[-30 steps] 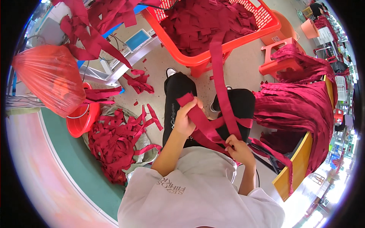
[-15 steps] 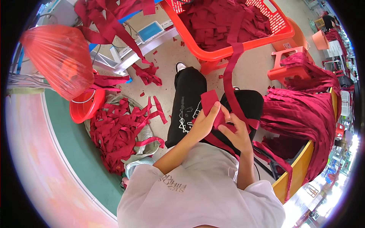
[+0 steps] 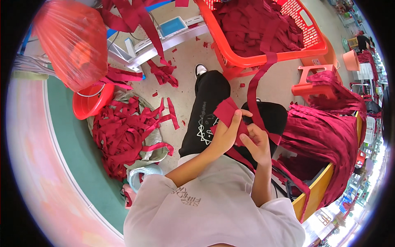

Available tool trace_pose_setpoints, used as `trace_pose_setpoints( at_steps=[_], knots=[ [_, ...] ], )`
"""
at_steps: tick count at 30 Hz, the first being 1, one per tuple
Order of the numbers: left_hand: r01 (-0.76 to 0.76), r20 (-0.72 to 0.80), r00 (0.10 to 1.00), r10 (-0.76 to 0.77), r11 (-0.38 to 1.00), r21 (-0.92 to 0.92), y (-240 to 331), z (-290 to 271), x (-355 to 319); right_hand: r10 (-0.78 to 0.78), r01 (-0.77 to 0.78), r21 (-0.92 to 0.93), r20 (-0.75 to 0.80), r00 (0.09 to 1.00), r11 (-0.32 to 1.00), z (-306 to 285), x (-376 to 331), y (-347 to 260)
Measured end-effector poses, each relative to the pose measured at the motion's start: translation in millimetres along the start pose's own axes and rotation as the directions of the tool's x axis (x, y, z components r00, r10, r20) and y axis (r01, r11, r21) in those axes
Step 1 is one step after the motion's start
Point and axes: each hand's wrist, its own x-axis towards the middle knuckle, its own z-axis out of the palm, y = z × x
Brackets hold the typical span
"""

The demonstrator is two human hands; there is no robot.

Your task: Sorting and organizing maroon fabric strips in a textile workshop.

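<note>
Above my lap, my left hand point(image 3: 226, 133) is closed on a dark red fabric piece point(image 3: 226, 110), its thumb lying along the cloth and a flat end sticking out past the fingers. My right hand point(image 3: 258, 145) sits close beside it, fingers curled in and pinching the lower part of the same cloth. A dark spot shows between the hands; I cannot tell whether it is a small object or my black trousers. A long dark red fabric strip point(image 3: 256, 84) runs down from the basket to the area by my right hand. Its lower end is partly hidden.
A red plastic basket point(image 3: 255, 61) heaped with cloth strips stands ahead. At left are a sack of strips point(image 3: 123, 136), a red bucket point(image 3: 88, 108) and a hanging red plastic bag point(image 3: 70, 49). Cloth drapes over a wooden edge point(image 3: 313, 191) at right, near a red stool point(image 3: 302, 88).
The view has shifted slightly, so surrounding things appear moved. Both hands keep the cloth over my lap; its outer end now tilts further left, and the right fingers have shifted a little.
</note>
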Motion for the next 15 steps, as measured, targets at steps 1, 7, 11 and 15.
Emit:
trace_pose_setpoints(
  at_steps=[1,7,11,15],
  knots=[
    [0.009,-0.005,1.0,-0.009,1.0,-0.015,2,0,-1,0.095,-0.091,0.167,-0.017,0.995,0.982,3,-4,7],
    [0.052,-0.033,0.998,-0.051,0.998,0.029,11,10,-7,0.076,-0.076,0.156,0.009,0.997,0.985,-1,-9,6],
    [-0.04,-0.176,0.984,-0.036,0.912,-0.409,22,-10,9,0.133,-0.081,-0.427,0.093,0.987,0.901,-23,-17,15],
    [0.067,0.052,0.998,-0.043,0.649,-0.758,51,-67,24,0.299,-0.275,-0.189,0.112,0.948,0.943,-82,-40,42]
  ],
)
